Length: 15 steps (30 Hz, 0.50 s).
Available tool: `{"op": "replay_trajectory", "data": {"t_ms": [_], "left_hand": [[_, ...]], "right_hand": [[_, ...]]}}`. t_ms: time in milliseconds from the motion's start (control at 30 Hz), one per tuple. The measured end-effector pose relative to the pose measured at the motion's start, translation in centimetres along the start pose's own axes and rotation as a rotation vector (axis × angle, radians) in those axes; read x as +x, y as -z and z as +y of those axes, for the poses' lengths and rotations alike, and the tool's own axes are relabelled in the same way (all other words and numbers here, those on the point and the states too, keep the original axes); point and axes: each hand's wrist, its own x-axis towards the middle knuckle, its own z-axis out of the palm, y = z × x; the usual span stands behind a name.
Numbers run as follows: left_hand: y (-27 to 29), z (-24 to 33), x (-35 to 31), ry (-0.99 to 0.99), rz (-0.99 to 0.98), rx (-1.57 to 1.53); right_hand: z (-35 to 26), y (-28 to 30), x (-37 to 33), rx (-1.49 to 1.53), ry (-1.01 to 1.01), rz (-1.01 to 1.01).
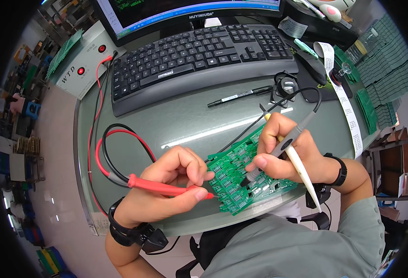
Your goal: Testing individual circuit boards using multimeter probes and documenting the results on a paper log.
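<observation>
A green circuit board [235, 181] lies on the glass desk near its front edge. My left hand [167, 185] grips a red test probe [157, 186], its tip touching the board's left side. My right hand [287, 155] holds a grey-black test probe [282, 147] like a pen, tip down on the middle of the board. A cream-coloured tool [303, 173] is also tucked in that hand, pointing toward me. Red and black leads [105, 157] loop across the desk to the left.
A black keyboard [199, 58] and monitor [185, 11] stand at the back. A white box with red buttons [81, 62] sits back left. A black pen [239, 96], a small magnifier [287, 85], a paper strip [345, 104] and stacked green boards [385, 69] lie to the right.
</observation>
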Motion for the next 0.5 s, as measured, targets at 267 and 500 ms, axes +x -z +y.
{"op": "replay_trajectory", "data": {"t_ms": [267, 500], "left_hand": [[-0.86, 0.5, 0.18, 0.056, 0.089, 0.035], [-0.75, 0.71, 0.1, 0.027, 0.047, 0.124]], "right_hand": [[0.07, -0.03, 0.03, -0.025, 0.018, 0.011], [0.03, -0.14, -0.02, -0.026, 0.022, 0.008]]}}
